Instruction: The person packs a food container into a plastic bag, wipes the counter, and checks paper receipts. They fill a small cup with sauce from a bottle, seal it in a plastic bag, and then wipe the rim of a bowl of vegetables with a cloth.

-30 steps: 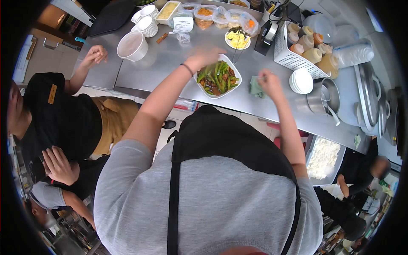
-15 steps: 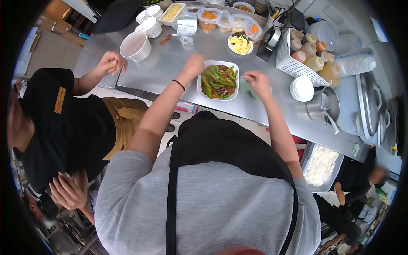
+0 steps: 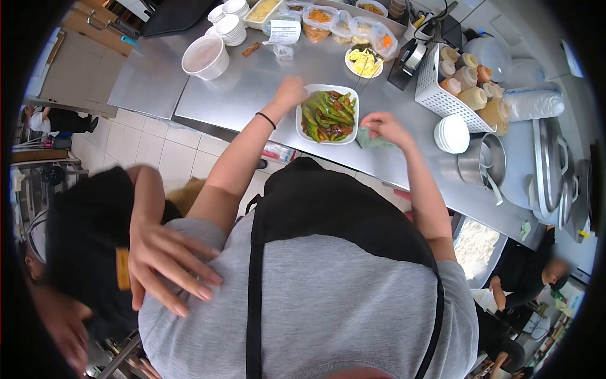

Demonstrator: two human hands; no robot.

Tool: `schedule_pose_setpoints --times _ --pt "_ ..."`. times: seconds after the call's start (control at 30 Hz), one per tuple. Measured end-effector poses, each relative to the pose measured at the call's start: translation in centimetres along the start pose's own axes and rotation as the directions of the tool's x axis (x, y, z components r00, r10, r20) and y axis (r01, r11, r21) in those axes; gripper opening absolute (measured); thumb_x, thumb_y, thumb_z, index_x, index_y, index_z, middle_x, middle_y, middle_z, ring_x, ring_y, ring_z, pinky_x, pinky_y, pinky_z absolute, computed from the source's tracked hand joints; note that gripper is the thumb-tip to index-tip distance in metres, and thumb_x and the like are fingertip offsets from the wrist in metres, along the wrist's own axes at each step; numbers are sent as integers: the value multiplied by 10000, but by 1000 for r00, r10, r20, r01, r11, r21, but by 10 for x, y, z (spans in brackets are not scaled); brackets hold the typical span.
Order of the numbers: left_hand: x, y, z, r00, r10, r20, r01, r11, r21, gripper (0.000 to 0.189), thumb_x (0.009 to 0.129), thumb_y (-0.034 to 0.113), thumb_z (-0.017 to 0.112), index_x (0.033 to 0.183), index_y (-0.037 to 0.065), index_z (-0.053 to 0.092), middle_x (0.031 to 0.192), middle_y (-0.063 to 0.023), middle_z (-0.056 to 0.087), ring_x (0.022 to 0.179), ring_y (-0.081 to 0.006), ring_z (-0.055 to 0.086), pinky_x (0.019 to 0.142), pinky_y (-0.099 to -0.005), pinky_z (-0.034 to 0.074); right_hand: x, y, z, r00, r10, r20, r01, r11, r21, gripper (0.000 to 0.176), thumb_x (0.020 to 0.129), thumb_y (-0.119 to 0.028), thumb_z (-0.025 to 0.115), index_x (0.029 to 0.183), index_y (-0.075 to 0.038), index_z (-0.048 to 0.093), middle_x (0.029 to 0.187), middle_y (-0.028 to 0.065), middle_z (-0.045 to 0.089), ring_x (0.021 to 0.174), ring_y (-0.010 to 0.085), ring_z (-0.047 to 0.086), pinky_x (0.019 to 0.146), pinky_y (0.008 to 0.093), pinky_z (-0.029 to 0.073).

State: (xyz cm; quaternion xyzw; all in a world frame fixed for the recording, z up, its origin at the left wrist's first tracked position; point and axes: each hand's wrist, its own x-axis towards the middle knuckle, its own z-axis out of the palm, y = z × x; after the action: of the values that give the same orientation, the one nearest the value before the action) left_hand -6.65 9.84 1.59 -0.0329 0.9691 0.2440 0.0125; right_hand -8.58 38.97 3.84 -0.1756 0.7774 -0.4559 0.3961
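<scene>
A square white dish (image 3: 299,129) of green peppers and brown meat pieces (image 3: 329,115) sits near the front edge of the steel counter. My left hand (image 3: 291,92) is closed at its upper left corner, seemingly gripping the rim; the back of the hand hides most of the fingers. Beside the dish's right side, my right hand (image 3: 387,129) pinches a green cloth (image 3: 374,140) that bunches against the lower right rim.
A co-worker's hand (image 3: 170,262) reaches across my left upper arm. A lidded white tub (image 3: 205,58), a plate of yellow strips (image 3: 365,63), a basket of bottles (image 3: 451,95), stacked white bowls (image 3: 452,134) and a metal pot (image 3: 473,167) stand on the steel counter (image 3: 265,69).
My right hand and the cloth have shifted nearer to the dish's lower right corner. On my left, the co-worker has moved back from the counter, an arm now across my upper arm.
</scene>
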Motion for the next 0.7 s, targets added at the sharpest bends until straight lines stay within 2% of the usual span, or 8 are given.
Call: schedule_pose_setpoints --times 0.13,0.2,0.23,0.33,0.4,0.53,0.6,0.7 --pt "-2 0 0 1000 9 -2 -9 1000 13 264 677 72 541 921 68 642 846 -176 613 804 -337 579 749 -392 457 -1 7 0 989 -22 -144 41 991 129 141 811 -64 550 915 -62 645 729 35 567 622 104 536 578 226 447" --pt "-3 1 -1 1000 10 0 -10 1000 18 265 674 78 542 919 65 641 823 -183 612 789 -332 584 735 -389 460 8 8 17 886 -326 -330 325 944 -61 128 791 -69 573 884 -51 658 715 39 572 607 100 527 571 228 441" --pt "-4 1 -3 1000 12 5 -12 1000 21 265 674 78 542 919 65 641 823 -183 612 789 -332 584 735 -389 460 5 9 17 886 -323 -333 324 945 -56 128 791 -69 573 884 -51 658 715 39 572 607 100 527 571 228 441" --pt "-8 0 -5 999 18 33 -19 1000 11 262 675 83 542 916 63 642 810 -187 611 781 -335 583 734 -389 461 -17 4 14 948 -272 -168 258 961 -99 111 775 -65 590 854 -43 664 714 40 559 591 105 525 567 229 439" --pt "-12 -2 -4 997 56 -56 -55 998 8 260 675 73 537 913 57 641 771 -184 611 746 -330 594 678 -378 480 -35 0 5 972 -140 188 158 984 -83 127 770 -57 585 871 -50 661 693 55 535 578 119 529 553 250 433" --pt "-19 -6 -5 998 26 -54 -30 997 -75 243 676 54 528 892 43 638 728 -188 604 642 -311 608 600 -357 493 -24 -1 0 981 -161 -105 147 981 -130 126 758 -50 581 852 -61 664 684 64 551 601 143 539 572 273 432" --pt "-25 -3 -8 997 8 -74 -17 992 -125 210 674 38 522 855 13 627 703 -193 596 528 -282 599 532 -334 496 -9 -7 12 836 -515 -190 404 812 -422 115 751 -64 577 827 -66 663 715 78 575 640 176 542 611 293 430" --pt "-31 -6 -8 998 -19 -62 7 983 -185 195 684 37 515 847 -17 610 675 -180 600 469 -249 591 513 -313 501 -19 -11 17 970 -241 -3 231 932 -279 95 748 -100 599 807 -58 661 789 81 599 689 207 550 643 320 426"
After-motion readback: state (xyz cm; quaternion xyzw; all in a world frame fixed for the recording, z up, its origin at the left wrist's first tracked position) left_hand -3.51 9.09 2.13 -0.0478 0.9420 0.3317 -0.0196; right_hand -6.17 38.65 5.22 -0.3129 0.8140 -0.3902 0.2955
